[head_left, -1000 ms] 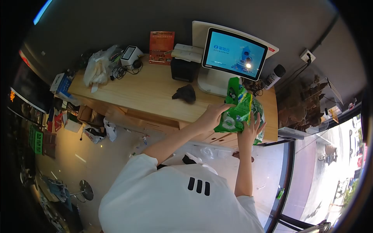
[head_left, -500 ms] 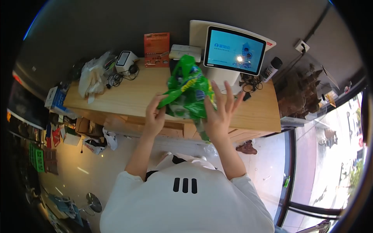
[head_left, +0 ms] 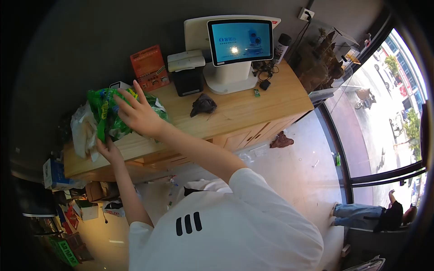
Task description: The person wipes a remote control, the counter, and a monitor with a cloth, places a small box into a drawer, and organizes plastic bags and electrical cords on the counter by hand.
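Note:
A crumpled green plastic bag (head_left: 103,110) with yellow lettering is at the left end of the wooden counter (head_left: 235,115), next to a whitish plastic bag (head_left: 83,128). My left hand (head_left: 110,151) pinches its lower corner near the counter's front edge. Over the bag's right side, my right hand (head_left: 141,117) has its fingers spread and overlaps it in this view. Part of the green bag is hidden behind that hand. A dark crumpled piece (head_left: 203,105) lies on the counter further right.
A touchscreen terminal (head_left: 242,43), a black box-shaped device (head_left: 186,80) and a red printed sign (head_left: 150,67) stand along the wall. Black cables (head_left: 266,70) and a spray can (head_left: 282,47) are at the right. Another person (head_left: 366,216) is by the glass front.
Both hands and the green bag have moved left along the counter, from in front of the terminal. The view has turned, and the dark crumpled piece now shows on the counter.

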Available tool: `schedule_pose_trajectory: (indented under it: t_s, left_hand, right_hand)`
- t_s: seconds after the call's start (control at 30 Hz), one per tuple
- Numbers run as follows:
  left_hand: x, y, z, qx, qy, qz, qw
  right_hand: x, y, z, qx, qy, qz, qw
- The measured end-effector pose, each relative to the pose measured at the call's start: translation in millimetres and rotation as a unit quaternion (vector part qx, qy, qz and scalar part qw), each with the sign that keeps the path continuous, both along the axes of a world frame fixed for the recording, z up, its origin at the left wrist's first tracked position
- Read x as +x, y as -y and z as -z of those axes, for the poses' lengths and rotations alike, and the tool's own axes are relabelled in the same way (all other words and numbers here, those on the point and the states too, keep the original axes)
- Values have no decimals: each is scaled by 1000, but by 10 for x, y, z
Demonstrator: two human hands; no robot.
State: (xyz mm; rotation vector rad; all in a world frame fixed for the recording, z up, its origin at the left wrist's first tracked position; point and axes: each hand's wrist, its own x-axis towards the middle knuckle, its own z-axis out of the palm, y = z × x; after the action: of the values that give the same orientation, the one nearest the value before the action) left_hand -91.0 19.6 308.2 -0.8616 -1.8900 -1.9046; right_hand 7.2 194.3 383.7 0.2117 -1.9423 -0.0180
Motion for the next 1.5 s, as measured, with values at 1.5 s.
schedule_pose_trajectory:
  t_s: [1.5]
  left_hand:
    - [-70,614,-37,-143,110,-22,983]
  right_hand:
    - [-141,411,667,-436,243,-187,846]
